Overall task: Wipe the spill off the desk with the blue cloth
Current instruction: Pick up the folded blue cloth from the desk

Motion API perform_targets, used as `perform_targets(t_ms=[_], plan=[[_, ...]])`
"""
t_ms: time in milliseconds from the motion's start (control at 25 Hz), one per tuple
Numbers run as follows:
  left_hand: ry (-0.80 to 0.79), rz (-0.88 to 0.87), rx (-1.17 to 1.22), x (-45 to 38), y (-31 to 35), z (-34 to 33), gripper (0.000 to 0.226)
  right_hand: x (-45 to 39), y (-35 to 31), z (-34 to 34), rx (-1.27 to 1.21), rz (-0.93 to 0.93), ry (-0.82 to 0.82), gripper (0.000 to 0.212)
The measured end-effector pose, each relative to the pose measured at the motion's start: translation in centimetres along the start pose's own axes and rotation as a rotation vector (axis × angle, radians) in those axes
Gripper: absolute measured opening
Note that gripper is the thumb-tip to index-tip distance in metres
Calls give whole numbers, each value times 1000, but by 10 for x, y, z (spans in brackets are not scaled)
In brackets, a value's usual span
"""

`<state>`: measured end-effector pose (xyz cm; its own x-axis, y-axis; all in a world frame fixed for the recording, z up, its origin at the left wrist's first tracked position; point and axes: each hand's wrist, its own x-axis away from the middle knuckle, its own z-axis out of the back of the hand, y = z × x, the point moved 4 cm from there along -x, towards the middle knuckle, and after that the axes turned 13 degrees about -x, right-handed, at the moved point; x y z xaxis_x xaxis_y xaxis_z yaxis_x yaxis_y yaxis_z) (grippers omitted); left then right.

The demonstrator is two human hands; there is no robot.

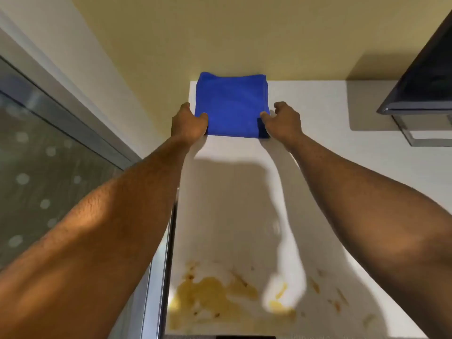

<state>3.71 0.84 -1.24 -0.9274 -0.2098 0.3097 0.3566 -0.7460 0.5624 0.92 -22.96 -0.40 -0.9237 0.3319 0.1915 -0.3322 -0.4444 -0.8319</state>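
The desk (330, 152) runs white from the near edge to the yellow wall, and the job at this point looks to be fetching the cloth (232, 106), which lies folded square at the far left corner, right up against the wall. The spill (215, 297) is at the near left end, a yellow-brown puddle with splashes trailing off to the right, well apart from the cloth. To do this step well, I would take the 2 near corners firmly, lift the cloth still folded so it keeps a thick pad, and bring it straight down to the near side, then work from the outer splashes inward so nothing runs off the left edge. The left hand (189, 123) is curled at the cloth's near left corner, thumb on top, seemingly pinching it. The right hand (283, 121) is curled likewise at the near right corner, thumb touching the cloth; whether its fingers are under the fold I cannot tell.
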Motion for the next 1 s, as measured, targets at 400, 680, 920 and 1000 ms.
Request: perform_targets(t_ms=[400,680,920,1000], plan=[[-63,206,44,-46,32,-6,38,-46,-20,-21,63,-244,-17,22],[-64,117,53,-47,37,-2,49,-46,-26,-25,-108,-330,-29,15],[-35,-123,57,-29,57,18,50,-40,-42,2,-460,-199,-108,59],[-41,-150,81,-15,67,23,43,-33,-42,23,-586,-243,-107,48]])
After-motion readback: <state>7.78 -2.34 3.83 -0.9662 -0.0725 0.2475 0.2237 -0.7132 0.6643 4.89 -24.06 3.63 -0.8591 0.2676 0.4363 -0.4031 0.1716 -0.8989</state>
